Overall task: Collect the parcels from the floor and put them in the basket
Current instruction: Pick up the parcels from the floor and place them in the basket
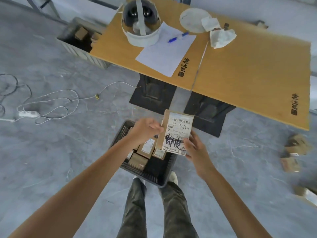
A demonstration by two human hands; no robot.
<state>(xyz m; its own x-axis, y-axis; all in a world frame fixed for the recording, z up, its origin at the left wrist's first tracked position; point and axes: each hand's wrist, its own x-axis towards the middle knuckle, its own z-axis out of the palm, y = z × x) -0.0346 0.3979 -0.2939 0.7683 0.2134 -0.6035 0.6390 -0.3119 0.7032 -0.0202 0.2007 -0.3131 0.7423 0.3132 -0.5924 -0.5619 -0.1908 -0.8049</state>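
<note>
Centrally, a cardboard parcel [176,133] bearing a white shipping label is held upright in both hands, directly above the dark slatted basket [145,174]. The basket stands on the grey floor [68,152] just ahead of the person's shoes. Left hand [147,129]: fingers curled, pinching the parcel's upper left edge. Right hand [195,148]: thumb and fingers grasping its lower right corner. Inside the basket lie several boxed parcels [145,148], packed close together at its far end. Loose parcels [296,146] lie on the floor at the right edge of the view, well apart from the basket. On the bench [248,74]: a sheet of paper [164,52] with a blue pen [178,37] on it, a headset [140,24], a pale plate [192,19] and crumpled tissue [221,35]. A white cable [56,100] loops across the floor at left.
</note>
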